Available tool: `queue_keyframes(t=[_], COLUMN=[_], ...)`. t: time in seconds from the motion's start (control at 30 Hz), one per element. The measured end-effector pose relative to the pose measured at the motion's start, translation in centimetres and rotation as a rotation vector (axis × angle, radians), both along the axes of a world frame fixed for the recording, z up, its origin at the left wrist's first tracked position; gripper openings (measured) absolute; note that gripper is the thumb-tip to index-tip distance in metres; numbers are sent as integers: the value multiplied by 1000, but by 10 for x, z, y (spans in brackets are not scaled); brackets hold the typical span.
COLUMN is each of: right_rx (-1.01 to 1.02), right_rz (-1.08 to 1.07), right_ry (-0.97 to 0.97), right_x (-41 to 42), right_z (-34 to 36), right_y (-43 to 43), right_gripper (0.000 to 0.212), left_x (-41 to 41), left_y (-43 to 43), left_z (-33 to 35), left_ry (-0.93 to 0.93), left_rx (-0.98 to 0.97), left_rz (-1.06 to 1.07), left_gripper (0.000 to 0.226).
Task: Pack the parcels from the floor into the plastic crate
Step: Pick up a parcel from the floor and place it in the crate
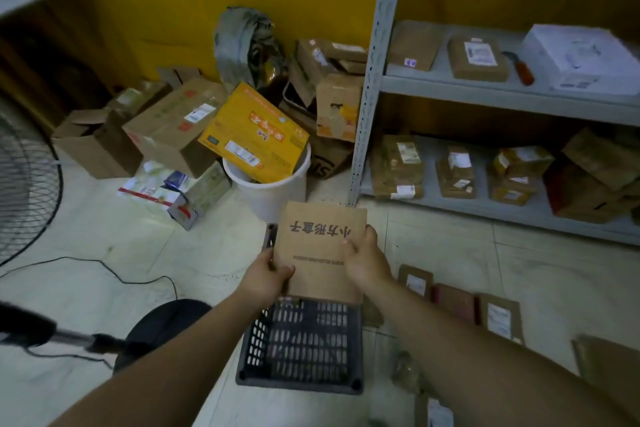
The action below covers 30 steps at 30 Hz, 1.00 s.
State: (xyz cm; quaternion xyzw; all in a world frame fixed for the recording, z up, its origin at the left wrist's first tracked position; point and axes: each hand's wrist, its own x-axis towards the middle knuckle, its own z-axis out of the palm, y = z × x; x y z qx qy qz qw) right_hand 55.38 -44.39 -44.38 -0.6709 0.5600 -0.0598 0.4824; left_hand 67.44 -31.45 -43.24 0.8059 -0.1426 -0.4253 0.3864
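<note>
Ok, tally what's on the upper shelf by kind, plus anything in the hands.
Brown parcels: 2
White box: 1
Orange-handled knife: 1
Held cardboard parcel, gripped by left hand and right hand: 1
Total: 5

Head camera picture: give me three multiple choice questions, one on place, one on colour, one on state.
1. The cardboard parcel is: A over the dark crate; B on the shelf; C on a chair.
2. The box leaning in the white bucket is: A blue; B yellow; C green.
3. The parcel is: A lying on the floor; B held by one grip; C held by both grips.
Answers: A, crate slats show right beneath it; B, its face is yellow; C, left grip and right grip clasp its sides.
</note>
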Motion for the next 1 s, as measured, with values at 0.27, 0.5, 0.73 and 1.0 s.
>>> queue_keyframes(t=[0.27, 0.5, 0.73, 1.0], right_rx=[-36, -23, -35, 5], right_rz=[91, 198, 217, 287], right_ry=[198, 329, 469, 592], right_x=[30, 35, 36, 46], right_z=[-168, -341, -441, -482], right_y=[30, 26, 12, 7], right_gripper=[74, 78, 81, 85], left_x=[25, 30, 26, 26], left_y=[20, 20, -2, -16], left_z=[-183, -378, -483, -521], left_ry=[-2, 64, 101, 80], left_rx=[91, 134, 137, 204], left_rz=[-112, -157, -163, -265], left_gripper=[42, 48, 44, 32])
